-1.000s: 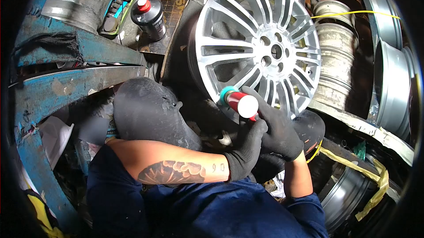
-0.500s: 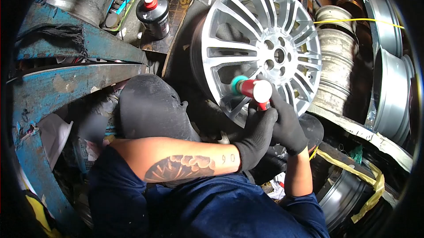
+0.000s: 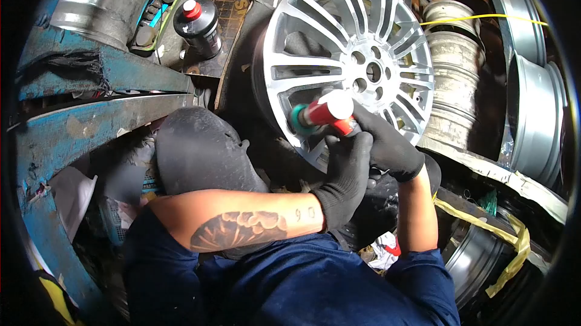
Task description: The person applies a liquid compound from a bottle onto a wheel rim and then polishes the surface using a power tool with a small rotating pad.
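Two black-gloved hands press a red-and-white handheld polishing tool (image 3: 324,111) against a silver multi-spoke alloy wheel (image 3: 348,53).
Left hand (image 3: 346,174) and right hand (image 3: 384,144) both grip the tool; keeping its teal pad (image 3: 296,119) flat on the spokes looks best.

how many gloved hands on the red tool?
2. Left hand grips the red tool from below; right hand wraps it from the right, against the silver wheel.

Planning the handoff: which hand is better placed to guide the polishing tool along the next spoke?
Probably the right hand: it wraps the red tool nearest the silver wheel. The left hand grips lower, underneath, as support.
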`<state>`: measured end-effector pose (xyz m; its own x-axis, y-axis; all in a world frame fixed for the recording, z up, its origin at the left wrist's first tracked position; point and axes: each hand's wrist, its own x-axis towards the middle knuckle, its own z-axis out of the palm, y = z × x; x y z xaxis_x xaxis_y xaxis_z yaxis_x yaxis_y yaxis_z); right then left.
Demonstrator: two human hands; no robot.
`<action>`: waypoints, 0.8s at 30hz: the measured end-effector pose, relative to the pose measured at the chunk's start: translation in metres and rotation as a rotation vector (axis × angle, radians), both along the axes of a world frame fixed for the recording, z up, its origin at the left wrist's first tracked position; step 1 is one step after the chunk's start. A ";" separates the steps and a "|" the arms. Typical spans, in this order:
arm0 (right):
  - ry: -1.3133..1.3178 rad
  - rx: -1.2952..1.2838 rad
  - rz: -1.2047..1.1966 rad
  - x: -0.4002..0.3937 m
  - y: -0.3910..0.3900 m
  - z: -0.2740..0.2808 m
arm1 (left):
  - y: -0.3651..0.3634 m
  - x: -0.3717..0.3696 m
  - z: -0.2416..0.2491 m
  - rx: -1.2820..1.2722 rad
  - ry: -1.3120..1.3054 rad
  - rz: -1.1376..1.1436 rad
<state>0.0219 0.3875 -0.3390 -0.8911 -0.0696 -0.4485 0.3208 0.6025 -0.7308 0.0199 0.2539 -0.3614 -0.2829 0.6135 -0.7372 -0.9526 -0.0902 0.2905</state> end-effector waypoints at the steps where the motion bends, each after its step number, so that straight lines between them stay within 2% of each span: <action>1: -0.020 0.001 0.022 -0.001 -0.001 -0.002 | -0.005 -0.003 -0.001 0.032 -0.039 -0.028; 4: -0.014 0.008 0.105 -0.016 -0.010 0.008 | -0.014 -0.003 -0.002 0.106 -0.116 0.017; 9: -0.116 0.168 0.168 -0.033 -0.012 0.022 | 0.008 0.017 -0.031 0.093 -0.021 0.200; 11: -0.137 0.211 0.183 -0.037 -0.009 0.022 | 0.010 0.011 -0.027 0.093 -0.053 0.166; 13: -0.049 0.100 0.189 -0.033 -0.002 0.017 | 0.002 -0.006 -0.008 0.101 -0.143 0.039; 14: -0.006 0.043 0.193 -0.031 0.003 0.014 | 0.006 -0.006 -0.011 0.109 -0.105 0.050; 18: -0.031 0.107 0.014 -0.021 0.016 0.010 | 0.031 -0.003 -0.024 0.131 0.015 0.072; 19: 0.036 0.092 -0.025 -0.017 0.019 0.004 | 0.033 -0.007 -0.021 0.121 0.017 0.038; 21: -0.073 0.312 -0.045 -0.013 0.027 0.015 | 0.039 -0.010 -0.021 0.130 0.053 -0.013; 24: 0.015 0.209 -0.147 -0.007 0.034 0.013 | 0.061 -0.004 -0.031 0.165 0.161 0.019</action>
<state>0.0150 0.4213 -0.3257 -0.8916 0.1539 -0.4258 0.4058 0.6885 -0.6010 0.0162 0.3150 -0.3928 -0.4019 0.7155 -0.5714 -0.8926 -0.1671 0.4187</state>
